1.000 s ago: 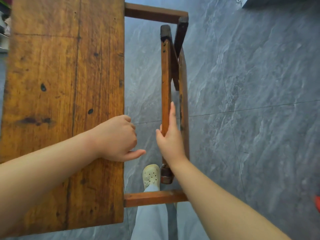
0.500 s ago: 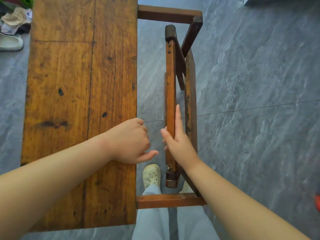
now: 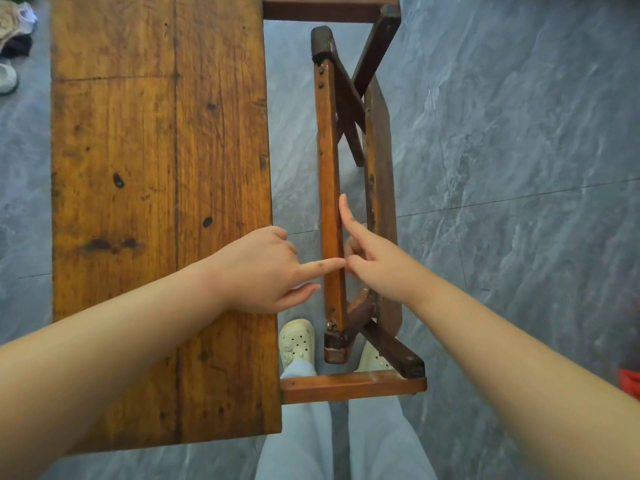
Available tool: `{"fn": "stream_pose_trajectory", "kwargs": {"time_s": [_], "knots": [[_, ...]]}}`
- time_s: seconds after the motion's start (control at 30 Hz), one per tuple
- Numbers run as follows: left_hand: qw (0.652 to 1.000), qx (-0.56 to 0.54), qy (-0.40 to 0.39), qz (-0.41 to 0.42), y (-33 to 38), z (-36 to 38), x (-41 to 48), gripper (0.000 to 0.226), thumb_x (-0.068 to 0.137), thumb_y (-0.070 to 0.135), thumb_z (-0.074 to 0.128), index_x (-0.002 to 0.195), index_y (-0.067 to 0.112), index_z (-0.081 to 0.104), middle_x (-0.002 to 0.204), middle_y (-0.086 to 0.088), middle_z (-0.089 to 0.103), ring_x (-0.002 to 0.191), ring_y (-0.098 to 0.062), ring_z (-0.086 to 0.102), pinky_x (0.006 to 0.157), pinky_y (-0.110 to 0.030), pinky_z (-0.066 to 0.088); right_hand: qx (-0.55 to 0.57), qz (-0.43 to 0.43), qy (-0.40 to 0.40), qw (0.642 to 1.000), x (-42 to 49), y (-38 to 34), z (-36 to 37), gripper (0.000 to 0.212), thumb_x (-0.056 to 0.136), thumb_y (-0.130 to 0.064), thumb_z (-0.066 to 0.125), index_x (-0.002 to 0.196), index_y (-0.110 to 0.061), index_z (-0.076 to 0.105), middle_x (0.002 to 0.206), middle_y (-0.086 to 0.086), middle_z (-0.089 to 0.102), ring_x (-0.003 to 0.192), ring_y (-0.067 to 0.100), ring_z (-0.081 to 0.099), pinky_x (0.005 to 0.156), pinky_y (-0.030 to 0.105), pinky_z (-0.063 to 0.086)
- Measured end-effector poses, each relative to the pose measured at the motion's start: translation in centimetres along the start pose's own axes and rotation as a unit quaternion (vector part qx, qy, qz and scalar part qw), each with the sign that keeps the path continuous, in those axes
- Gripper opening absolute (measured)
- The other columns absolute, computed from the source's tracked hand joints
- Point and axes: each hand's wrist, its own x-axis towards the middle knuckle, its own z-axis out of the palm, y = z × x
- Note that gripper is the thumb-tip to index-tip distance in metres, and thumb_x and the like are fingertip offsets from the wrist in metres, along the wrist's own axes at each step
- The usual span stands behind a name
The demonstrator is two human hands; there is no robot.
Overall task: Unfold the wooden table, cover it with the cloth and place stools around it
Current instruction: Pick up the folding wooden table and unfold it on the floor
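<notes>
The wooden folding table stands half unfolded below me. Its flat tabletop leaf point(image 3: 156, 202) fills the left side. Right of it, inside the open frame, an upright wooden rail point(image 3: 329, 150) and a darker board point(image 3: 379, 161) stand edge-up over crossed legs point(image 3: 356, 109). My left hand point(image 3: 256, 268) reaches off the leaf's right edge; its straight index finger lies across the rail, the thumb points at the rail's left side, and the other fingers are curled. My right hand point(image 3: 377, 261) grips the rail from the right, index finger straight up along it. No cloth or stool is in view.
Grey marbled floor tiles point(image 3: 519, 168) lie all around. My feet in white perforated shoes point(image 3: 297, 341) stand inside the frame, behind the near crossbar point(image 3: 349, 386). A shoe and bundled things point(image 3: 10, 43) lie at the far left; something red point(image 3: 630, 381) shows at the right edge.
My left hand has moved right off the tabletop edge and stretched its index finger onto the rail. The crossed legs have spread wider. My right hand stays on the rail.
</notes>
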Motion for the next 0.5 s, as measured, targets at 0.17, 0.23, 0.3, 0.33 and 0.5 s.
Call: {"fn": "stream_pose_trajectory", "kwargs": {"time_s": [0.17,0.23,0.3,0.33,0.5], "knots": [[1.0,0.008,0.001,-0.004,0.4,0.1,1.7,0.051,0.097,0.042,0.022,0.139,0.021,0.044,0.041,0.007,0.039,0.037,-0.01,0.033,0.051,-0.027,0.021,-0.003,0.012,-0.027,1.0,-0.1,0.6,-1.2,0.089,0.096,-0.016,0.049,0.141,-0.058,-0.014,0.072,-0.001,0.055,0.065,0.007,0.054,0.071,0.026,0.053],[1.0,0.015,0.0,-0.005,0.7,0.3,2.4,0.052,0.097,0.042,0.021,0.141,0.022,0.041,0.041,0.006,0.039,0.037,-0.009,0.033,0.053,-0.027,0.019,-0.021,0.015,-0.038,0.999,-0.4,1.0,-2.3,0.09,0.095,-0.015,0.05,0.14,-0.06,-0.014,0.073,-0.002,0.059,0.068,0.011,0.059,0.073,0.026,0.053],[1.0,0.015,-0.001,-0.007,0.9,0.5,3.1,0.053,0.096,0.043,0.021,0.142,0.022,0.039,0.04,0.006,0.038,0.036,-0.008,0.032,0.053,-0.027,0.019,-0.057,0.02,-0.047,0.997,-0.5,1.1,-3.3,0.09,0.095,-0.015,0.05,0.14,-0.058,-0.016,0.078,0.0,0.063,0.074,0.017,0.063,0.076,0.03,0.056],[1.0,0.014,-0.003,-0.009,1.0,0.5,3.4,0.053,0.096,0.043,0.021,0.142,0.022,0.039,0.039,0.006,0.037,0.035,-0.008,0.032,0.052,-0.026,0.019,-0.071,0.021,-0.05,0.996,-0.6,1.2,-3.6,0.091,0.095,-0.015,0.05,0.14,-0.057,-0.017,0.08,0.001,0.064,0.076,0.017,0.064,0.076,0.031,0.057],[1.0,-0.006,-0.011,-0.024,1.5,0.2,4.3,0.052,0.095,0.041,0.023,0.138,0.022,0.044,0.037,0.006,0.034,0.033,-0.006,0.032,0.051,-0.025,0.019,-0.098,0.01,-0.046,0.994,-1.0,1.7,-4.2,0.089,0.095,-0.014,0.05,0.145,-0.049,-0.015,0.082,-0.001,0.064,0.075,0.013,0.064,0.072,0.023,0.054]]}}
